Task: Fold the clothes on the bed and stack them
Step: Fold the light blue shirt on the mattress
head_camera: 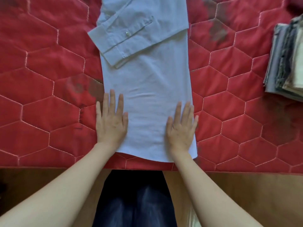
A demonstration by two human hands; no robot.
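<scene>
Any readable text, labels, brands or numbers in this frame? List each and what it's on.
None readable.
Light blue folded shirt: no label or print showing; only a small button on the sleeve cuff.
Red quilted bedspread: dark smudged marks near the left hand, too blurred to read as text.
Stack of folded clothes at the right edge: patterned fabric, no legible text.

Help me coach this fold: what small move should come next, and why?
Probably pinch the near hem and fold it away toward the collar end. The light blue shirt is already narrowed, its cuffed sleeve laid across it, and the left hand and right hand lie flat beside the hem.
</scene>
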